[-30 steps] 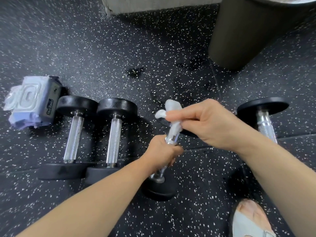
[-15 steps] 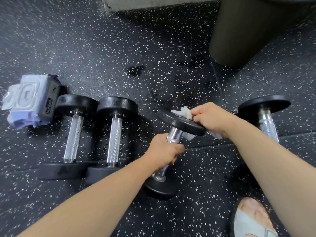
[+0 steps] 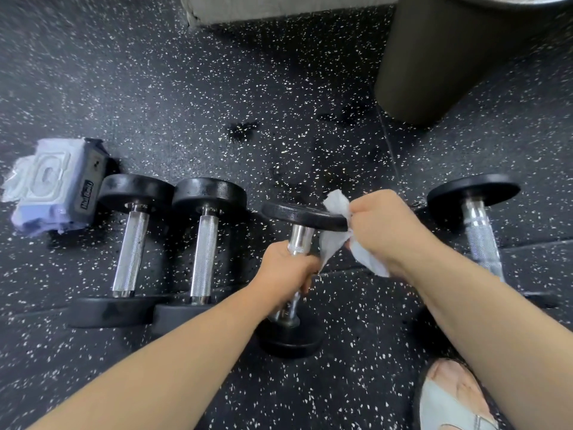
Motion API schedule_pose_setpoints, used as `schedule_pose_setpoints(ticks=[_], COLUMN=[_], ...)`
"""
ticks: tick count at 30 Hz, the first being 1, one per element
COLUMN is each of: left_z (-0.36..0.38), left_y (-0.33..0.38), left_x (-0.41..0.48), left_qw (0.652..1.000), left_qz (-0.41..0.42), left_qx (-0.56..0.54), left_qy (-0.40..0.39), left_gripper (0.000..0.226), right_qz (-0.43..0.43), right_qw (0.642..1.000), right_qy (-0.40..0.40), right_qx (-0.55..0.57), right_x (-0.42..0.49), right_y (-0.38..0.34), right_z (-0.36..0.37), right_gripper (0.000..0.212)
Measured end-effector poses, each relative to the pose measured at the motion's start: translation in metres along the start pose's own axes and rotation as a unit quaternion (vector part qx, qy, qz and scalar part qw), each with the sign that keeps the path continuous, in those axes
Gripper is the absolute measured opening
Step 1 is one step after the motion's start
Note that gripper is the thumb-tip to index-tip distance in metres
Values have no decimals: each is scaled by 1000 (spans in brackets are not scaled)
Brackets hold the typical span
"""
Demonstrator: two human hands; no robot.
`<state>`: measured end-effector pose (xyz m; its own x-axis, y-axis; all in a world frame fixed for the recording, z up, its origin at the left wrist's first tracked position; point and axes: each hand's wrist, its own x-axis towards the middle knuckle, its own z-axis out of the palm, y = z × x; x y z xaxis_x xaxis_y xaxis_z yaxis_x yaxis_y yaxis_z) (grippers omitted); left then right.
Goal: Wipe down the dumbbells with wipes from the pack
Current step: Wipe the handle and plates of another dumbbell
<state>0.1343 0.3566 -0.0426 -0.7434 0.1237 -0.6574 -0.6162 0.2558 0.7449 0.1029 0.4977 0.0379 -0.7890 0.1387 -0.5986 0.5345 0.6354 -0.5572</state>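
Head view: left hand (image 3: 285, 270) fingers curled round the chrome handle of the dumbbell (image 3: 297, 216). Its long axis is tilted, with the far plate raised and pointing away and the near plate down at the floor. Right hand (image 3: 383, 226) fingers pinch a wipe (image 3: 336, 202) against the far plate's rim. Wipe pack (image 3: 52, 187) sits well left of the left fingers, contents not visible. Bin (image 3: 449, 57) is beyond the right fingers, inside out of view.

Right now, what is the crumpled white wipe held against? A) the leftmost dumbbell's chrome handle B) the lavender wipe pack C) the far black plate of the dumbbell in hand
C: the right hand pinches the crumpled white wipe over the rim of the far black plate, while the left hand grips that dumbbell's chrome handle.
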Motion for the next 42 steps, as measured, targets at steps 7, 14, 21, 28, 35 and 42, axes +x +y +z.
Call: schedule_pose_setpoints(ticks=[7, 14, 21, 28, 35, 42], left_z=[0, -5, -4, -3, -23, -10], left_y=[-4, -6, 2, 7, 14, 34], left_x=[6, 8, 18, 29, 23, -2], left_qw=[999, 998, 994, 988, 972, 879], left_qz=[-26, -26, -70, -111, -61, 21], left_qx=[-35, -39, -81, -97, 204, 435], left_qy=[18, 34, 20, 41, 95, 195], left_gripper=[22, 15, 13, 14, 48, 56], right_qz=[159, 140, 27, 66, 72, 94], right_qw=[872, 934, 965, 944, 957, 949], right_qy=[-104, -5, 48, -7, -28, 24], right_qx=[450, 328, 257, 324, 278, 300], right_x=[38, 25, 16, 17, 21, 25], right_y=[19, 7, 0, 22, 51, 57], right_z=[17, 31, 28, 17, 15, -2], right_gripper=[31, 28, 19, 11, 17, 20])
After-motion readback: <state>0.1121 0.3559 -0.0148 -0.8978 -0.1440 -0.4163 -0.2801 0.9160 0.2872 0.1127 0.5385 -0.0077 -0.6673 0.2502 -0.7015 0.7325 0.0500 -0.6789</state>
